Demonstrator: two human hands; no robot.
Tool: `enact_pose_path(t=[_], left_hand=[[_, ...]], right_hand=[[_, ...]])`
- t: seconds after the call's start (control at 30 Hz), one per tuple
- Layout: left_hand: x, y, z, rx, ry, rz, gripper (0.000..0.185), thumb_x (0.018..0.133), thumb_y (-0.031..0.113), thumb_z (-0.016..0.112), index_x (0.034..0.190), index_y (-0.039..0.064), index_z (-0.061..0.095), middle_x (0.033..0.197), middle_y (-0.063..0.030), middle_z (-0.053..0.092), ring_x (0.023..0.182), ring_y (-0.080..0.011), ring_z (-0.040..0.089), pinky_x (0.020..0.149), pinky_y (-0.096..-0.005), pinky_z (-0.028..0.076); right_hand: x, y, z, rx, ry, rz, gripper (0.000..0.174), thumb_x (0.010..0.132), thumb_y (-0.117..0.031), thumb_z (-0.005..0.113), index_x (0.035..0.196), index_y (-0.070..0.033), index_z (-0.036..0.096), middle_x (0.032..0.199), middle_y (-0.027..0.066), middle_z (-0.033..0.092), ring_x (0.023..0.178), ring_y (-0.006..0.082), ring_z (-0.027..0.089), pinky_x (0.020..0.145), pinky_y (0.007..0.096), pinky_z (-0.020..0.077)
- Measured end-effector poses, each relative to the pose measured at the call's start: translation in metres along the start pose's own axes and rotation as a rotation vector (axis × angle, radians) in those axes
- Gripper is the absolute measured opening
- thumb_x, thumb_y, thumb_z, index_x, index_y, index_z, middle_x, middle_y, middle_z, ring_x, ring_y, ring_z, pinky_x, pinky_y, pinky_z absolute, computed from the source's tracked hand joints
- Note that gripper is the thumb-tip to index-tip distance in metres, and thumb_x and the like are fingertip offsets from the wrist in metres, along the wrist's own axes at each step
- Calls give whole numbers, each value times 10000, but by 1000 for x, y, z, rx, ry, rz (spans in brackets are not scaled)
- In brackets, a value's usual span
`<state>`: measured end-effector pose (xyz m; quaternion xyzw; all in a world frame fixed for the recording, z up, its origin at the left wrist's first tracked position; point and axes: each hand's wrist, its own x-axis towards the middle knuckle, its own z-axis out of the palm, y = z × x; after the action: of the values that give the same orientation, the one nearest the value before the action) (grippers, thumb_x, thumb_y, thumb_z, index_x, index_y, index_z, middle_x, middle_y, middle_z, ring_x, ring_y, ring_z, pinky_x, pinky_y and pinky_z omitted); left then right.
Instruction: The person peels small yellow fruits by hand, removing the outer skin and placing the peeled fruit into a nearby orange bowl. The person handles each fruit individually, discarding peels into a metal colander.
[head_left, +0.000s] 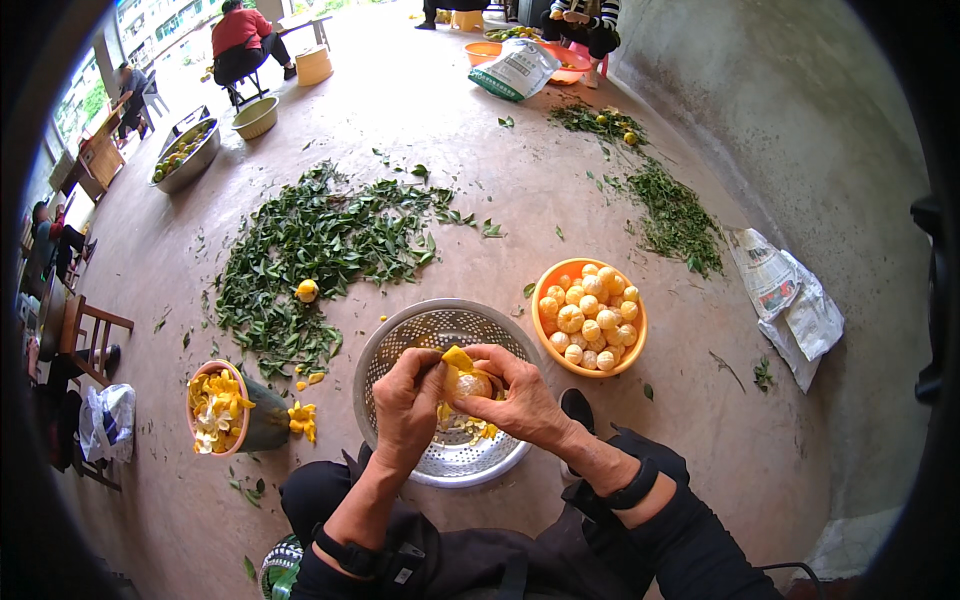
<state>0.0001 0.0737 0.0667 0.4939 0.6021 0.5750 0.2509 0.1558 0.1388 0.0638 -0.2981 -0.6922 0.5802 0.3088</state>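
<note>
Above a perforated metal colander, my right hand grips a partly peeled mandarin, its pale inside showing. The fingers of my left hand pinch a loose flap of yellow peel at the fruit's far side. Scraps of peel lie in the colander below. Right of it, an orange plastic basin holds many peeled mandarins. To the left, a bucket with a pink rim leans or lies toward me, filled with peel.
Green leaves spread over the floor ahead, a yellow fruit among them. More leaves lie by the concrete wall, near white sacks. A wooden chair stands left. Several people sit farther off, among basins of fruit.
</note>
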Motion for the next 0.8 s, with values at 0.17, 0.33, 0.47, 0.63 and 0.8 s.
enact_pose_path(t=[0.17,0.33,0.47,0.63,0.8], left_hand=[[1,0,-1,-95,12,-97,75,928,41,604,951,-28,624,799,-68,650,719,-102,617,652,-253,507],[2,-4,-3,-248,5,-214,116,950,81,596,945,-28,634,819,-36,645,722,-88,598,640,-240,494],[3,-6,-4,-359,-3,-306,132,965,99,584,985,-19,639,815,-21,639,720,-85,590,642,-235,490],[8,-4,-2,-472,19,-297,278,929,112,639,1177,-2,584,978,-62,628,836,-121,612,743,-254,511],[6,-3,2,-161,-183,-88,539,834,103,733,1321,32,514,1179,-129,568,1112,-216,577,914,-333,515]], right_hand=[[0,-6,-1,12,-22,15,543,799,-152,778,1262,-17,529,1023,138,669,914,180,669,821,303,560],[0,-7,-2,31,-40,-3,569,794,-141,777,1286,-28,515,1023,140,674,909,167,665,813,297,558],[0,-6,-3,30,-50,8,570,798,-132,772,1294,-33,507,1014,132,676,905,157,663,803,293,558],[1,-6,-4,-105,16,-23,606,771,-167,791,1289,-41,503,989,150,670,891,211,679,796,321,560],[3,-5,-7,-324,104,-147,634,736,-189,787,1287,-48,506,1017,197,644,907,319,663,815,396,544]])
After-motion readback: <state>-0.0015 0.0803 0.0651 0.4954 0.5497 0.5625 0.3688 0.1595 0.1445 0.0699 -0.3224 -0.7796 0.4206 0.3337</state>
